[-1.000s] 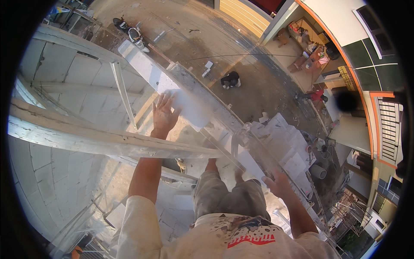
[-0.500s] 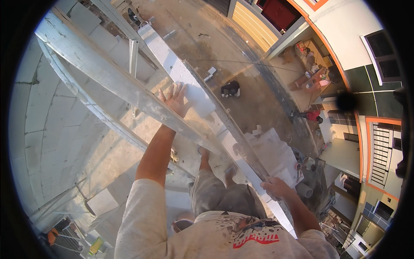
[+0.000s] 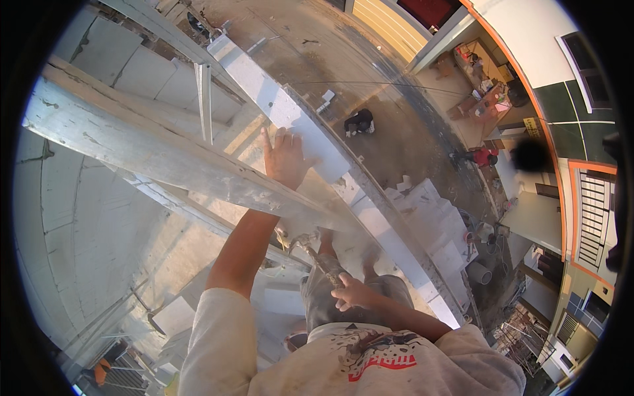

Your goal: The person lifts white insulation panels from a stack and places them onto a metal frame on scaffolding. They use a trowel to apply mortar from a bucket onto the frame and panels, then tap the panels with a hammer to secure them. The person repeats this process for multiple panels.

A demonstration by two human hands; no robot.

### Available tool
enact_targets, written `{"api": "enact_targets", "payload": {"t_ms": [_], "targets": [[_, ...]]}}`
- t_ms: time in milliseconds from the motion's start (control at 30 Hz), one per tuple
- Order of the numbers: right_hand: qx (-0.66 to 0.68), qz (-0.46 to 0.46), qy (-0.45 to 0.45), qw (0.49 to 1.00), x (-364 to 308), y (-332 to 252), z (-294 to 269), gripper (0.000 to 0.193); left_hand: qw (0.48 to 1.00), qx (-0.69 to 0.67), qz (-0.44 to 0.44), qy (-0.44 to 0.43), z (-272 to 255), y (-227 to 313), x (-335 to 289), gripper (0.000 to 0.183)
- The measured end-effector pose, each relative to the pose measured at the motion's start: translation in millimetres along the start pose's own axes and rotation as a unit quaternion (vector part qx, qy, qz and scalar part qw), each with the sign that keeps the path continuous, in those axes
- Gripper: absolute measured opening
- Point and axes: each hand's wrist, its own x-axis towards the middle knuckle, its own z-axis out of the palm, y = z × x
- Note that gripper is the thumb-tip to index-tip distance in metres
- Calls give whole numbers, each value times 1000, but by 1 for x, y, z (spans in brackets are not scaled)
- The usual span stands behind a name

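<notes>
My left hand (image 3: 288, 158) reaches past a long dusty beam (image 3: 165, 148) and lies against the side of a white block (image 3: 322, 157), its fingers stretched out. That block sits on a narrow row of pale blocks (image 3: 376, 221) that runs slantwise from the upper left to the lower right. In front of my shorts, my right hand (image 3: 353, 292) is closed round the handle of a hammer (image 3: 317, 259). The hammer's metal head points up and left, near the beam's lower end and apart from the blocks.
Far below, a crouching person (image 3: 360, 123) is on the ground, and a person in red (image 3: 484, 157) is by the houses. A pile of white slabs (image 3: 436, 228) lies beyond the wall. A thin metal post (image 3: 205, 99) stands beside the beam. A drop lies beyond the wall.
My right hand has come from the wall's edge leftward to in front of my body, where the hammer now shows in it. My left hand has shifted slightly right along the block.
</notes>
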Motion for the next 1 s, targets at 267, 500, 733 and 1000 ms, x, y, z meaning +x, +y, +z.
{"api": "enact_targets", "payload": {"t_ms": [267, 500, 733, 1000], "targets": [[-193, -229, 266, 916, 105, -32, 43, 32, 972, -53, 206, 98, 7, -12, 50, 83], [32, -132, 244, 960, 125, -58, 65, 39, 970, -69, 229, 29, 10, -19, 72, 75], [106, -182, 303, 929, 128, -75, 65, 48, 970, -71, 230, 25, 5, -14, 72, 68], [36, -196, 258, 946, 111, -62, 66, 49, 965, -95, 243, 35, 5, -14, 75, 63]]}}
